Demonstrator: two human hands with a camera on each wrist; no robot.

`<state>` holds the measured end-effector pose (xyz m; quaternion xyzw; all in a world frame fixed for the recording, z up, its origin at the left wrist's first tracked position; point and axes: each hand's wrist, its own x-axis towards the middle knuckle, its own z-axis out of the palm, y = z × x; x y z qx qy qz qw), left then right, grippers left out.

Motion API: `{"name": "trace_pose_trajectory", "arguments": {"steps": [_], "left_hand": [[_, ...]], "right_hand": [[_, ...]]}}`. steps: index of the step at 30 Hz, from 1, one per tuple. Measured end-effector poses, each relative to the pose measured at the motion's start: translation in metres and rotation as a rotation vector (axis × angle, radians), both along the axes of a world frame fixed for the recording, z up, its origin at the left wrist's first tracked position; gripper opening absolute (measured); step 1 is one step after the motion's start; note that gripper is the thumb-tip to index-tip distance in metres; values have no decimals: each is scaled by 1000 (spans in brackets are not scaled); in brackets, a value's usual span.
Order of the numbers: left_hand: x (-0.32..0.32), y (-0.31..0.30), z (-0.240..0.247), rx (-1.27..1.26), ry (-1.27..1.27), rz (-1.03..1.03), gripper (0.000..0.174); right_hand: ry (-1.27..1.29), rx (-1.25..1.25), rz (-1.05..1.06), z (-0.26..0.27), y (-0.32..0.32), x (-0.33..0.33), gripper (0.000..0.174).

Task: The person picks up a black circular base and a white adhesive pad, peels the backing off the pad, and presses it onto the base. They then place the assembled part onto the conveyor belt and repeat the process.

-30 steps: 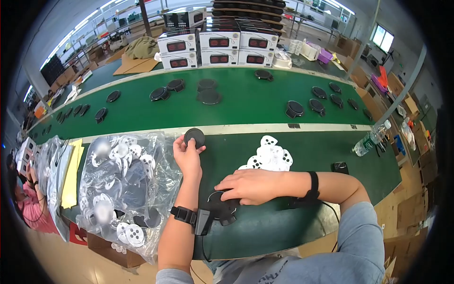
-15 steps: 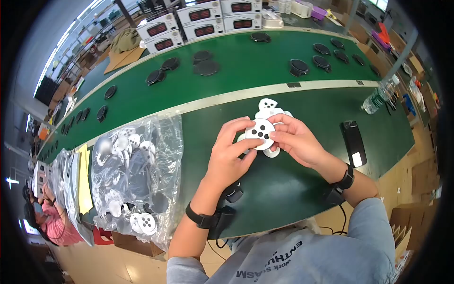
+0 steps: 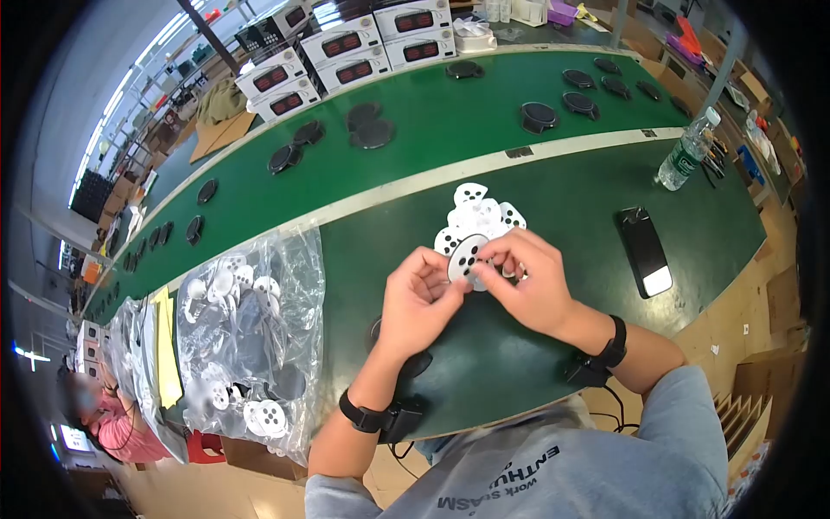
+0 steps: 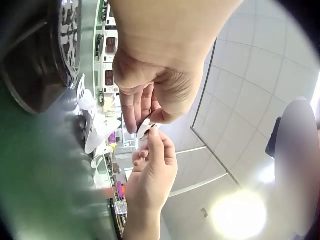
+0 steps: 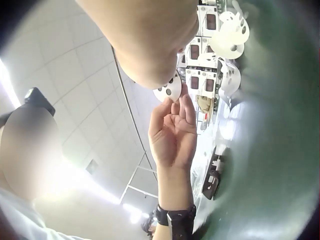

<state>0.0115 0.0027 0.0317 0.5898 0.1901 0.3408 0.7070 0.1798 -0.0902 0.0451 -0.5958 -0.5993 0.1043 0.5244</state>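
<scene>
Both hands meet over the bench around a white round disc with several black dots (image 3: 467, 258), a thin dark edge along its rim. The left hand (image 3: 419, 303) pinches its lower edge between thumb and fingers. At the right edge, the thumb and fingers of the right hand (image 3: 534, 287) grip the disc, which tilts. In the right wrist view part of the disc (image 5: 172, 91) shows above the left fingertips. Just beyond lies a loose pile of white dotted pieces (image 3: 474, 212). A black round part (image 3: 417, 363) lies on the bench, partly hidden by the left forearm.
A clear plastic bag (image 3: 303, 303) of white dotted pieces lies at the left, beside yellow sheets (image 3: 167, 346). A black phone (image 3: 644, 251) and a water bottle (image 3: 687, 151) are at the right. Several black round parts (image 3: 538, 116) sit on the green strip behind.
A second ago the left hand held up a black disc and the right hand lay on a black part. Both hands then came together on the white dotted disc, which has since tilted.
</scene>
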Motion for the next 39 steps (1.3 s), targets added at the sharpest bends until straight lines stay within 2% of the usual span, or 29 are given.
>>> {"name": "trace_pose_trajectory", "arguments": {"steps": [1, 2, 4, 8, 9, 13, 15, 19, 27, 33, 36, 39], "left_hand": [[2, -3, -1, 25, 3, 2, 20], [1, -2, -5, 184, 103, 25, 23], [6, -9, 5, 194, 54, 40, 28], [-4, 4, -14, 23, -18, -84, 21], [-4, 7, -14, 51, 45, -82, 17], [-2, 6, -14, 79, 43, -21, 19], [0, 1, -8, 68, 39, 27, 21], [1, -3, -9, 42, 61, -11, 26], [2, 0, -15, -47, 10, 14, 14], [5, -2, -14, -90, 13, 26, 13], [4, 0, -22, -47, -13, 7, 13], [5, 1, -25, 3, -28, 8, 13]], "right_hand": [[85, -37, 15, -2, -2, -3, 21], [151, -6, 26, -5, -2, -6, 22], [180, -44, 46, -8, -5, -6, 25], [42, 33, 91, -13, -3, -1, 22], [32, 29, 96, -13, -3, -1, 19], [92, 34, 140, -15, 1, 0, 17], [49, 41, 104, -10, 1, 1, 16], [34, 27, 38, -12, -1, 2, 15], [104, 76, 90, -21, 2, 5, 15], [75, 99, 87, -24, 2, 9, 17], [114, 49, 95, -21, -1, 8, 18], [61, 113, 87, -26, 1, 9, 17]]}}
